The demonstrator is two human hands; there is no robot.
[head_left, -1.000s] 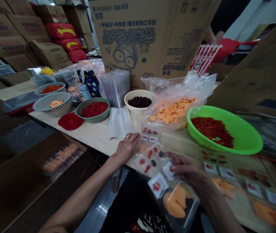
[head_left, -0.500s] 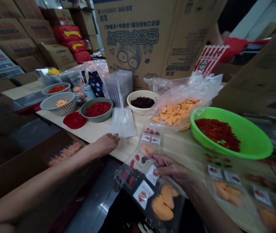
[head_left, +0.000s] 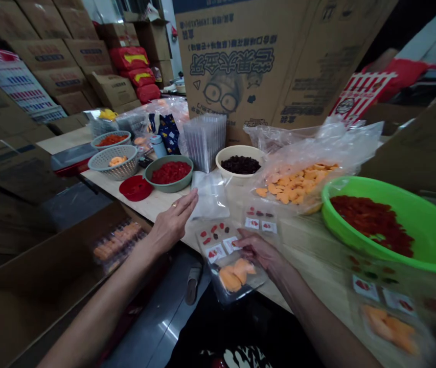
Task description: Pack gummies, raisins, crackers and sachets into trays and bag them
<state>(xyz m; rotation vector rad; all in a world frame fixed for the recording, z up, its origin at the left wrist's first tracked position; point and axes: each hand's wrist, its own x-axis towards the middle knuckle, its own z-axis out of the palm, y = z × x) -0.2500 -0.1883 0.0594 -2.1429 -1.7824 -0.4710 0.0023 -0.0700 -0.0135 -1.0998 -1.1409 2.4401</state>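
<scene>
My right hand (head_left: 259,249) grips a clear plastic tray (head_left: 223,294) at its right side, tilted at the table's front edge. In the tray lie orange shaped pieces (head_left: 236,273), two white printed sachets (head_left: 215,253) and small red and dark pieces. My left hand (head_left: 174,220) is empty, its fingers stretched out flat. It hovers by the front edge of a pile of clear plastic sheets or bags (head_left: 212,197). Just behind the held tray, another filled tray (head_left: 259,220) lies on the table, partly hidden by my right hand.
Several bowls stand around: green (head_left: 428,209) with red-orange pieces, cream (head_left: 222,166) with dark ones, grey-green (head_left: 189,180) with red ones. A bag of orange pieces (head_left: 302,181) lies centre right. An open carton (head_left: 29,301) holding packs is lower left. More filled trays (head_left: 388,327) lie right.
The tray in my right hand has moved up and away from my body, nearer the table. My left hand's curled fingers have straightened. The view has shifted slightly left.
</scene>
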